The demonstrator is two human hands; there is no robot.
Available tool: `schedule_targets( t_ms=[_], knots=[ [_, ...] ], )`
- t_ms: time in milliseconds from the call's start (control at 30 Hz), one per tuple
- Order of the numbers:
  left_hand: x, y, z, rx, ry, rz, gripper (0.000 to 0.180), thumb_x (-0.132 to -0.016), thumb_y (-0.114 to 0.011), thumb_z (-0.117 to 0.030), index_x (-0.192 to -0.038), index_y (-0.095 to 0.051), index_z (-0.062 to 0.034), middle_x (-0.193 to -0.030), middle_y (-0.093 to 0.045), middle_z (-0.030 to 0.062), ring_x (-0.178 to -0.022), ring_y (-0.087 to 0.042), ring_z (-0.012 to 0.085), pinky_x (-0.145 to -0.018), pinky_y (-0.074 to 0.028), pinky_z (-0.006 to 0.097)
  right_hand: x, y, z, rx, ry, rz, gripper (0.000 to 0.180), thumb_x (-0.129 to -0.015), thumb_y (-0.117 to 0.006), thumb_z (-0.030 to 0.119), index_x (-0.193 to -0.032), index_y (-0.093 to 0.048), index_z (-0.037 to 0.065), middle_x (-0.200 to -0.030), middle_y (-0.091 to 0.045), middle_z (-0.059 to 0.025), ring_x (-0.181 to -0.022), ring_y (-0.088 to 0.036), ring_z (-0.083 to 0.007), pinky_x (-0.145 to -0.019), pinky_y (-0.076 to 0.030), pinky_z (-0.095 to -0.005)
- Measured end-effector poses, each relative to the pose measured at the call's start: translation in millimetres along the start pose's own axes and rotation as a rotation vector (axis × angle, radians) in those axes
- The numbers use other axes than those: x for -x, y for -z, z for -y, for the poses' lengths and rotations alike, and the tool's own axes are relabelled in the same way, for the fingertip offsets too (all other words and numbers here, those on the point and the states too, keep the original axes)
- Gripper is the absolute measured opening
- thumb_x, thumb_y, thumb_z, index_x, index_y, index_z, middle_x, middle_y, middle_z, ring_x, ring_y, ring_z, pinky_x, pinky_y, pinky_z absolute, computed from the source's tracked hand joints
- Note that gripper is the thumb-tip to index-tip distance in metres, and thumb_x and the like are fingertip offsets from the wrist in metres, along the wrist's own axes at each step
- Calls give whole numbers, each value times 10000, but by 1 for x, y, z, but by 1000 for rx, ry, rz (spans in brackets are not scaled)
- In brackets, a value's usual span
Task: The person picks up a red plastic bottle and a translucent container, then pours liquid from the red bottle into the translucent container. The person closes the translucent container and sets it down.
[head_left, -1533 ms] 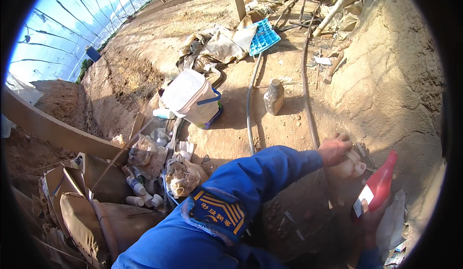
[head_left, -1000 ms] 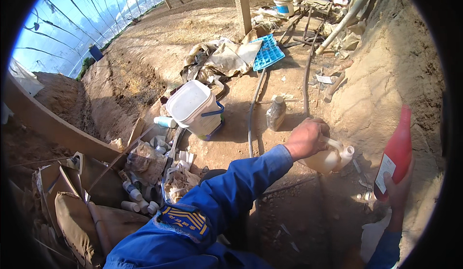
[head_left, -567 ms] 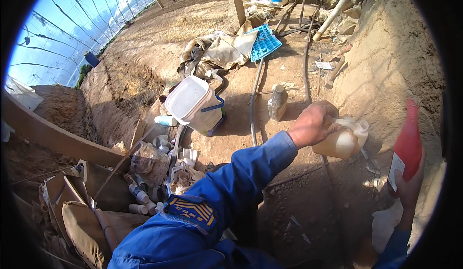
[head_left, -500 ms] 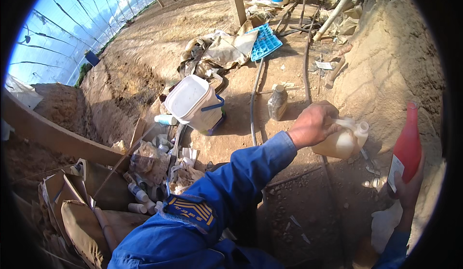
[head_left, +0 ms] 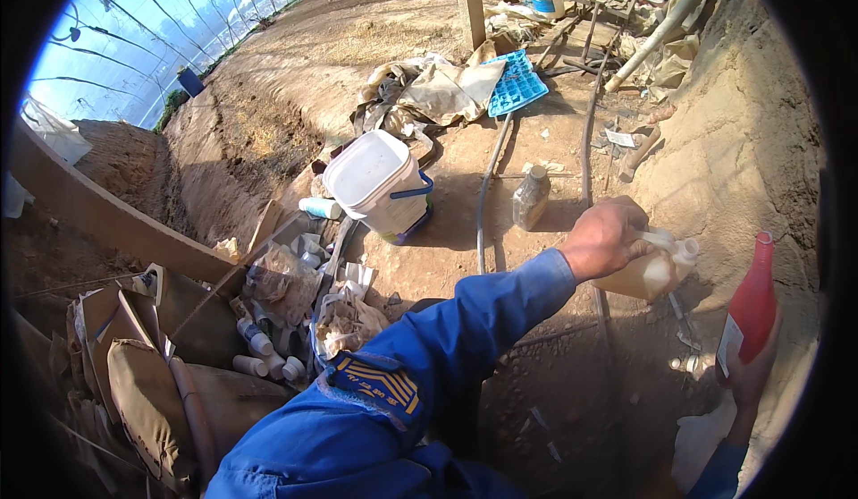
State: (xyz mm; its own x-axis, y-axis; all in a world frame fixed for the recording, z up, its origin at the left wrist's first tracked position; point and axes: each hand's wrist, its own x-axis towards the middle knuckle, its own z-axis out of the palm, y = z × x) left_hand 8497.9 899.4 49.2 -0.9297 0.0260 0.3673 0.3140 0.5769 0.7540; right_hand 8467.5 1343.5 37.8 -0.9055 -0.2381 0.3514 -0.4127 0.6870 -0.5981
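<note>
Gripped a pale jug (head_left: 642,277) in left hand (head_left: 603,240) and red bottle (head_left: 756,298) in right hand (head_left: 752,365), leaving the dusty bottle (head_left: 530,201) ungrasped.

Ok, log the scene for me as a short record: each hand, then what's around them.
Left hand: grips the jug by its handle
Jug: pale, tilted, mouth toward the right
Right hand: holds the red bottle around its lower part, neck up
Small bottle: stands on the ground, beyond the left hand
Bucket: white, blue handle, left of the small bottle
Tray: blue, farther off
Jug clear of ground: cannot tell
</note>
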Motion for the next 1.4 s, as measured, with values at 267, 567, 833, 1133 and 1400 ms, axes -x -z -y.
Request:
schedule_targets(
  t_ms=[267,567,833,1133,1400],
  knots=[
    [-2,-4,8,18,-42,-44,325,-845,-877,-217,-1060,-767,1,-1076,-710,163,-985,-716,367,-882,-576,437,9,-3,-7,31,-29,14,1086,-721,-707,69,-1702,-241,81,-1619,-454,-229,-1517,-435,-394,-1269,-317,-495],
    [-3,-1,10,59,-22,-54,341,-843,-886,-209,-1076,-777,14,-1064,-723,178,-963,-734,370,-870,-589,438,9,-4,-19,52,10,23,1081,-723,-715,114,-1697,-247,74,-1612,-460,-231,-1514,-439,-397,-1271,-317,-499],
    [-3,-1,6,97,10,-44,338,-820,-914,-202,-1043,-780,14,-1031,-721,169,-944,-735,341,-848,-581,425,9,1,-18,14,0,49,1062,-728,-706,104,-1692,-261,67,-1614,-461,-232,-1509,-447,-397,-1273,-316,-495],
    [-5,-9,0,169,79,-40,316,-789,-939,-166,-1005,-780,1,-1004,-719,152,-906,-721,303,-810,-566,397,13,11,-28,49,2,14,1028,-741,-703,73,-1680,-285,62,-1597,-481,-225,-1504,-456,-382,-1269,-327,-475],
    [-7,-13,-1,335,175,-30,338,-794,-949,-160,-1019,-763,10,-1003,-719,130,-898,-705,226,-790,-561,357,16,12,-25,51,-16,11,1007,-746,-712,54,-1667,-304,52,-1574,-504,-226,-1481,-482,-380,-1253,-350,-466]
  ],
)
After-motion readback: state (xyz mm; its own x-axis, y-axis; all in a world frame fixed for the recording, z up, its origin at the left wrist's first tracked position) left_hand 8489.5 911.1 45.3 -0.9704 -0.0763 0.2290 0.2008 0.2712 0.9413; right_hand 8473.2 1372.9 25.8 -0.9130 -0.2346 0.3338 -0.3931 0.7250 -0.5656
